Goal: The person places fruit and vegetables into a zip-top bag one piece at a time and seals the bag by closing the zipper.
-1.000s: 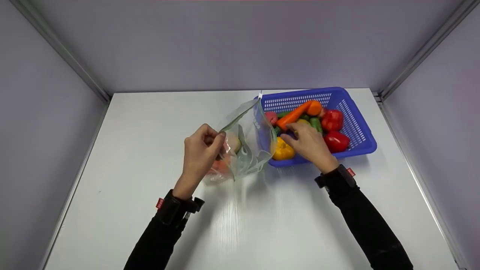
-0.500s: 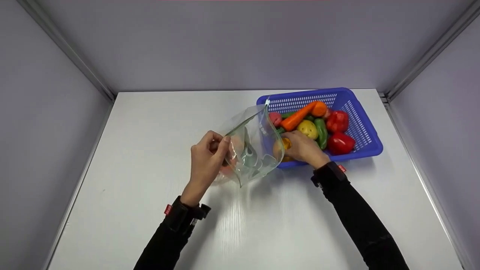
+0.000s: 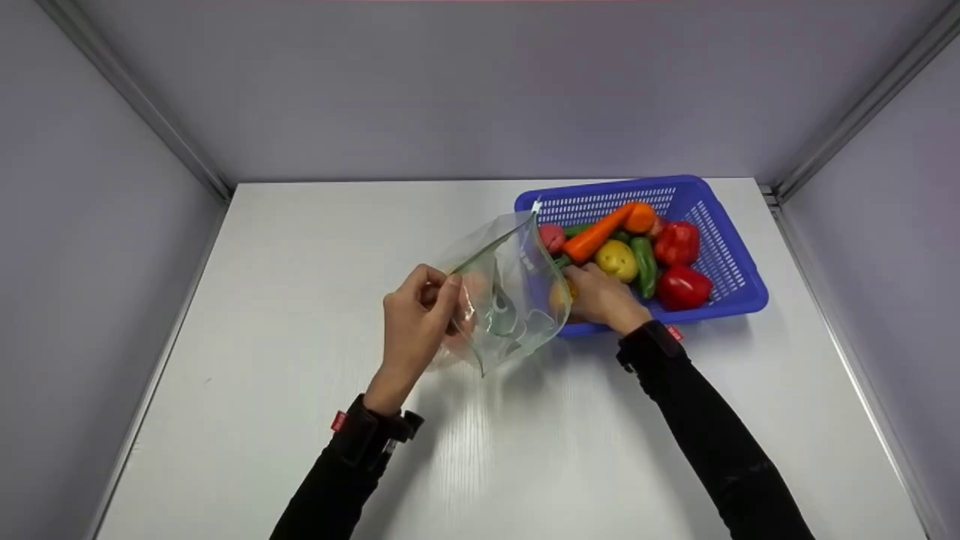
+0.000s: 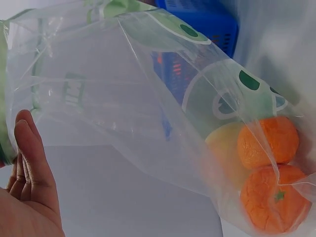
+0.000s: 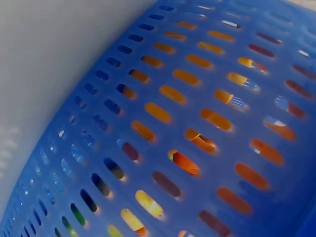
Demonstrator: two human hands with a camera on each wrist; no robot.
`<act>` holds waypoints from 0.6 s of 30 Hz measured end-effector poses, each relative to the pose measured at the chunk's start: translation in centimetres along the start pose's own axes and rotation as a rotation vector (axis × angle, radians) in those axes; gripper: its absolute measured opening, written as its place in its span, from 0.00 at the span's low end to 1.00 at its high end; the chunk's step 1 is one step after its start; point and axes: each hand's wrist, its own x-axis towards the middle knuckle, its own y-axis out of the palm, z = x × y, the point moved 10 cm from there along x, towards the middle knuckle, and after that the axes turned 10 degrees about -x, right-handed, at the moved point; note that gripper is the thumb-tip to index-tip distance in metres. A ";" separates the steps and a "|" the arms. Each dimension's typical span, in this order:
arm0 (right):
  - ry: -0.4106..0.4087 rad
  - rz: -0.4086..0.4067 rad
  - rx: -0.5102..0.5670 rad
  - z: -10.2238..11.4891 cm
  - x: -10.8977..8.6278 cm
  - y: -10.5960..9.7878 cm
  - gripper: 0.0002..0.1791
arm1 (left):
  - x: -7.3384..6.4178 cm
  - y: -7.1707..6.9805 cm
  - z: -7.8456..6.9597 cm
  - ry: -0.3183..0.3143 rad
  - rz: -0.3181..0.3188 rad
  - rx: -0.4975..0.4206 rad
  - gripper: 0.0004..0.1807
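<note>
My left hand (image 3: pixel 416 315) pinches the rim of a clear zip bag (image 3: pixel 510 330) with green print, its mouth spread toward the basket. In the left wrist view, two oranges (image 4: pixel 274 200) and a pale yellow round fruit (image 4: pixel 224 148) lie low in the bag. My right hand (image 3: pixel 606 298) is down in the left front of the blue basket (image 3: pixel 739 301), fingers curled round a yellow bell pepper (image 3: pixel 572 289), which is mostly hidden by the hand and the bag. The right wrist view shows only the basket's slotted wall (image 5: pixel 222 158), with the hand out of sight.
Also in the basket lie a carrot (image 3: pixel 592 238), a yellow potato-like piece (image 3: pixel 616 260), a green pepper (image 3: pixel 643 266), red bell peppers (image 3: pixel 684 287) and a pink round piece (image 3: pixel 552 237). Grey walls (image 3: pixel 480 90) enclose the white table (image 3: pixel 315 247) at back and sides.
My right hand has moved left and down from above the basket onto the yellow bell pepper, uncovering the yellow potato-like piece. My left hand keeps its pinch on the bag's rim.
</note>
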 end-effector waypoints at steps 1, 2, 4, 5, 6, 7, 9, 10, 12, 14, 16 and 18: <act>0.002 -0.010 0.004 0.0 -0.1 -0.1 0.36 | 0.0 0.0 0.0 0.002 -0.001 0.003 0.11; 0.004 -0.025 0.012 -0.1 -0.2 -0.3 0.37 | 0.0 -0.1 0.0 0.002 -0.002 0.004 0.11; 0.003 -0.067 0.028 -0.2 -0.6 -0.8 0.36 | 0.0 -0.1 0.0 0.001 -0.003 0.001 0.11; -0.001 -0.096 0.038 -0.2 -1.0 -1.1 0.36 | 0.1 0.0 0.0 0.001 -0.005 0.001 0.11; -0.010 -0.131 0.049 -0.2 -1.3 -1.6 0.36 | 0.1 0.0 0.0 0.001 -0.007 0.000 0.11; -0.021 -0.170 0.057 -0.2 -1.7 -2.1 0.36 | 0.1 0.0 0.1 0.000 -0.008 0.000 0.11; -0.037 -0.239 0.069 -0.1 -2.6 -3.1 0.36 | 0.1 0.0 0.1 -0.001 -0.011 -0.002 0.11; -0.039 -0.273 0.073 -0.1 -3.0 -3.6 0.37 | 0.1 0.0 0.1 0.000 -0.011 -0.003 0.11; -0.037 -0.331 0.091 -0.1 -4.1 -4.5 0.38 | 0.0 0.1 0.2 -0.002 -0.011 -0.004 0.11; -0.027 -0.373 0.125 -0.4 -5.3 -5.3 0.40 | 0.0 0.2 0.2 -0.004 -0.010 -0.008 0.10; -0.028 -0.422 0.166 -0.7 -6.5 -6.0 0.40 | 0.0 0.4 0.3 -0.013 -0.009 -0.009 0.10; -0.039 -0.463 0.214 -0.9 -7.9 -6.6 0.41 | 0.1 0.5 0.4 -0.022 -0.010 -0.012 0.10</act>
